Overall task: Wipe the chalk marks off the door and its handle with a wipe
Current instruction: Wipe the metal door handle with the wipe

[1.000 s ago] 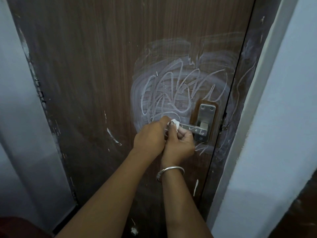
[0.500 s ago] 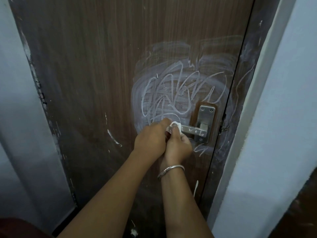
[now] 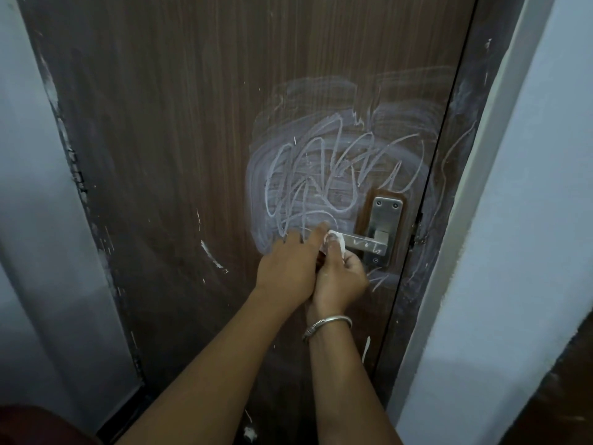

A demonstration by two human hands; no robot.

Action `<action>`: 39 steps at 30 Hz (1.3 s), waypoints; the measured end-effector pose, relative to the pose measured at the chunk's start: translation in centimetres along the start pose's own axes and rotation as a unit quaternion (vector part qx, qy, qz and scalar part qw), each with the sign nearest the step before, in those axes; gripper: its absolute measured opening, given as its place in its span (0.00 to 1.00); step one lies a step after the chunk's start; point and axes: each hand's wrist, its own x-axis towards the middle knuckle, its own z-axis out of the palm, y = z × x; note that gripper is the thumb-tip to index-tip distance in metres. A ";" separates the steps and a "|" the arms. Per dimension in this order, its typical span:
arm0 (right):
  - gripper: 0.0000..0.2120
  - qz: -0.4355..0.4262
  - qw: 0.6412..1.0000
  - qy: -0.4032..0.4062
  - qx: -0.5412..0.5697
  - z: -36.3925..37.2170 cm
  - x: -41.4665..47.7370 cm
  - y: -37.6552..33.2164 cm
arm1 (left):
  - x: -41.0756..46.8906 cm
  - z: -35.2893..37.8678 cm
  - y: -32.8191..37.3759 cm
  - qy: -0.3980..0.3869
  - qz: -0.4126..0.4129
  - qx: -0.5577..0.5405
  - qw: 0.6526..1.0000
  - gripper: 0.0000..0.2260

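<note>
Wipe on the free end of the door handle.
My right hand (image 3: 343,281) pinches the white wipe (image 3: 336,241) against the handle (image 3: 369,245), left of its chalk ticks. My left hand (image 3: 288,268) lies touching the right; I cannot tell its grip. Scrawled, smeared chalk marks (image 3: 333,181) cover the brown door (image 3: 160,123) above the handle.

this looked like an indoor doorway in a lived-in building, most likely a home. a brown wood-grain door (image 3: 192,123) with a steel lever handle (image 3: 365,243) sat in a scuffed dark frame (image 3: 457,155), between pale painted walls (image 3: 545,187) with paint smeared along the edges.
</note>
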 end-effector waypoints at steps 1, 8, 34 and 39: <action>0.08 -0.003 1.000 0.002 0.003 -0.1 0.1 0.0 | 0.1 0.1 0.0 -0.001 -0.004 -0.012 1.000 0.27; 0.10 -0.005 1.000 0.006 0.023 -0.1 0.4 0.6 | 0.2 0.4 -0.4 -0.007 -0.012 -0.072 0.997 0.28; 0.09 -0.002 1.000 0.009 0.015 -1.0 0.5 0.7 | -0.3 0.2 -0.1 -0.024 -0.013 -0.110 0.993 0.34; 0.09 -0.008 1.000 0.010 0.014 -0.9 0.7 0.2 | -0.4 0.3 -0.1 -0.021 -0.011 -0.121 0.992 0.32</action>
